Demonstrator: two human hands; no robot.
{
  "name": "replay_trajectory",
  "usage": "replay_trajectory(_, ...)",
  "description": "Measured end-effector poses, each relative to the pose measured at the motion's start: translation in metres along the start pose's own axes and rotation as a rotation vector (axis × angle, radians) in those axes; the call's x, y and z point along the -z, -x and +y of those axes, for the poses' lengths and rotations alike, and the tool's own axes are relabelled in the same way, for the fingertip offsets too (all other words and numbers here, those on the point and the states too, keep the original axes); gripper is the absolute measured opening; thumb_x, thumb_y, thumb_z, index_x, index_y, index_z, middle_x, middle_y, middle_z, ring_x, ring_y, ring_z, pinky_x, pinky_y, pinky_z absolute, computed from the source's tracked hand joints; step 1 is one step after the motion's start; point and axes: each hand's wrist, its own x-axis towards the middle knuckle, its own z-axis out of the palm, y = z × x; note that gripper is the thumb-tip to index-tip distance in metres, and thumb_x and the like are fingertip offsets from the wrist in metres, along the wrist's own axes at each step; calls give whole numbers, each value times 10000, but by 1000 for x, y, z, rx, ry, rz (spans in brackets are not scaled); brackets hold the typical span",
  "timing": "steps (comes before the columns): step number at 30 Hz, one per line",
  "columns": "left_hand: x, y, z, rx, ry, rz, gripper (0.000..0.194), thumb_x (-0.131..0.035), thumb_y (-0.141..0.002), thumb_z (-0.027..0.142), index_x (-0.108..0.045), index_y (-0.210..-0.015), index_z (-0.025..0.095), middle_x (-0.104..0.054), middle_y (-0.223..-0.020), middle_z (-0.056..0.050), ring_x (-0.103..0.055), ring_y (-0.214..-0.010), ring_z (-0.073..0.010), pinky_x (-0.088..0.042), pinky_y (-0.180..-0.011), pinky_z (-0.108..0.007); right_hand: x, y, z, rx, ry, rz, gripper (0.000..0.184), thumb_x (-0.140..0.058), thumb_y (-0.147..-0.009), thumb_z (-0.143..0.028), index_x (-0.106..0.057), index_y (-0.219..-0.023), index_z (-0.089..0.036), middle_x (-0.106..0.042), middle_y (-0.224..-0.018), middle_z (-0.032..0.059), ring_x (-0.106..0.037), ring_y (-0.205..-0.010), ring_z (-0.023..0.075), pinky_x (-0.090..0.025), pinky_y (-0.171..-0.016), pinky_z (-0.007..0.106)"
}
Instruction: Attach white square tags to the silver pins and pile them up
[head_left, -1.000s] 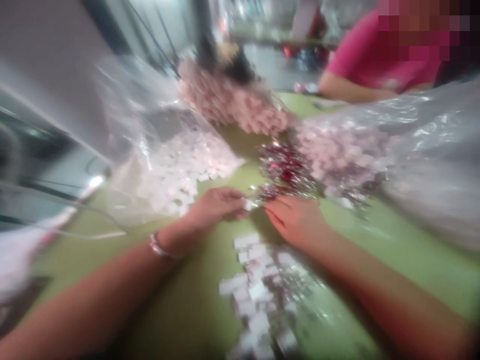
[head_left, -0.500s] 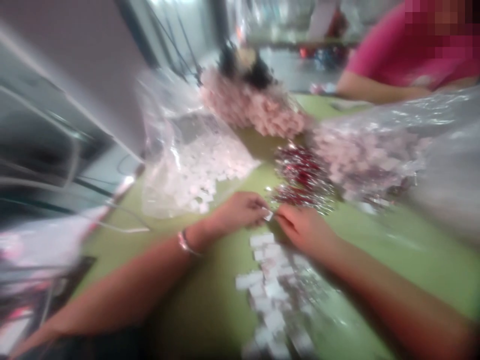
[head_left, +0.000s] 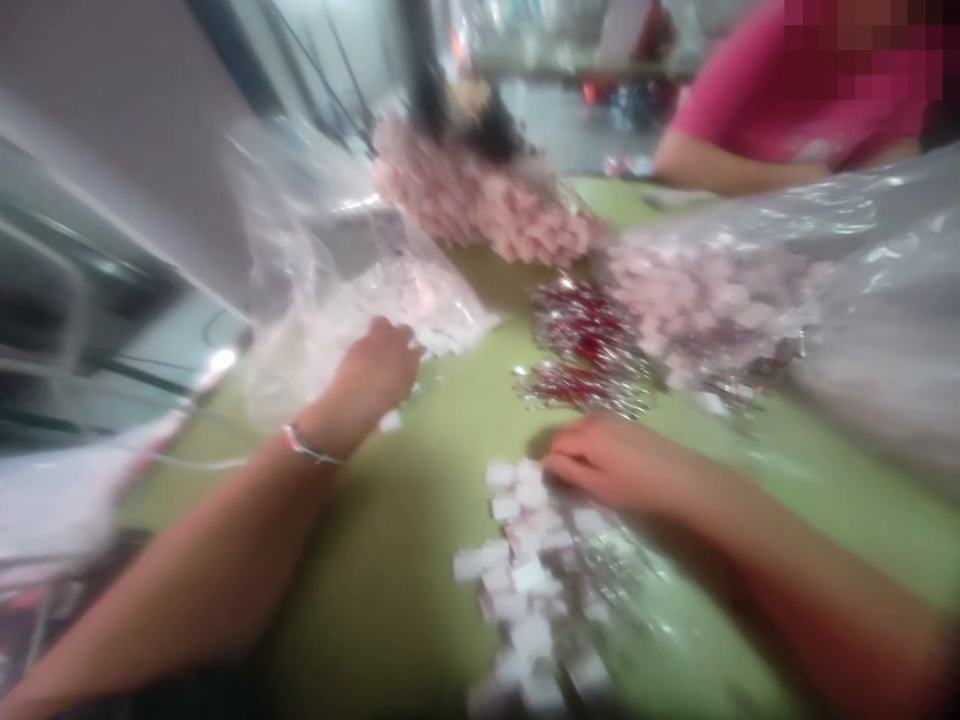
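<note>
My left hand [head_left: 379, 370] is at the mouth of a clear plastic bag [head_left: 289, 240], over a heap of small white pieces [head_left: 446, 335]. Its fingers bend downward and their tips are hidden. My right hand [head_left: 596, 465] is closed, fingers pressed together, at the far end of a row of white tags [head_left: 531, 575] with thin silvery strands. One tag lies right by its fingertips; what the fingers hold, if anything, is hidden. Just beyond that hand lies a bundle of red and silver shiny strands [head_left: 589, 345].
Pink bundles [head_left: 517, 215] stand at the back of the green table [head_left: 390, 560]. A large clear bag [head_left: 885, 330] with pale pink pieces [head_left: 705, 300] covers the right side. A person in a pink shirt [head_left: 772, 110] sits across. A white cable [head_left: 202, 463] lies at left.
My hands were together at a small white piece; now they are apart. The left has gone left to the bag, the right slightly nearer to the tag row, where another tag lies.
</note>
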Motion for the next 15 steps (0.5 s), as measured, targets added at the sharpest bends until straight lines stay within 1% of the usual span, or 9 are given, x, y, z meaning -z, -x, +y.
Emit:
replay_trajectory(3,-2,2,8,-22,59,44,380,-391,-907,314,-613,-1141,113,-626,-1064,-168,-577,-1023,-312,-468,-861,-422,0,-5,11,-179,188,250,264,-449,-943,-290,-653,-811,-188,-642,-816,33,-548,-712,144,-331,-604,276)
replay_trajectory(4,-1,2,10,-27,95,47,390,-388,-908,312,-612,-1161,116,-635,-1067,-158,-585,-1010,-298,-465,-874,-417,-2,-8,15,-227,253,304,238,-458,-938,-285,-658,-851,-190,-646,-869,42,-557,-738,153,-323,-593,279)
replay_trajectory(5,0,3,10,-29,134,40,391,-385,-909,308,-618,-1163,124,-644,-1057,-147,-596,-983,-282,-469,-869,-408,-5,-10,19,-252,313,328,226,-460,-935,-279,-658,-873,-191,-645,-910,48,-560,-749,158,-311,-576,282)
replay_trajectory(7,7,4,9,-16,207,24,383,-388,-909,317,-640,-1140,146,-650,-1036,-130,-614,-904,-251,-486,-822,-384,-13,-14,24,-247,407,325,225,-447,-938,-253,-652,-873,-185,-637,-944,57,-561,-756,164,-285,-546,291)
replay_trajectory(8,11,5,7,-16,230,35,378,-406,-903,328,-646,-1137,154,-645,-1044,-129,-615,-877,-239,-489,-802,-375,-16,-15,25,-230,442,314,232,-434,-939,-228,-647,-864,-179,-632,-942,61,-560,-761,167,-276,-538,297)
replay_trajectory(10,23,8,3,-57,237,72,363,-465,-874,334,-652,-1139,171,-631,-1079,-123,-612,-851,-222,-484,-792,-365,-21,-16,26,-198,487,303,243,-410,-935,-176,-639,-856,-173,-623,-925,66,-558,-771,174,-265,-531,306)
replay_trajectory(11,29,10,1,-99,225,60,345,-491,-856,323,-663,-1119,182,-633,-1074,-112,-611,-839,-213,-479,-792,-360,-22,-16,26,-181,500,298,242,-406,-932,-161,-637,-860,-174,-619,-918,67,-558,-776,177,-261,-529,309)
replay_trajectory(13,39,13,-3,-224,186,-48,291,-512,-826,281,-693,-1042,204,-650,-1016,-76,-608,-822,-196,-465,-795,-344,-22,-15,24,-157,514,291,230,-407,-927,-154,-629,-871,-180,-614,-907,64,-554,-762,178,-244,-519,313)
replay_trajectory(15,41,15,-8,-375,154,-193,268,-510,-807,243,-698,-996,216,-655,-958,-49,-601,-818,-183,-453,-785,-321,-21,-14,23,-166,525,287,209,-413,-922,-161,-620,-901,-180,-611,-911,62,-540,-704,168,-218,-502,315)
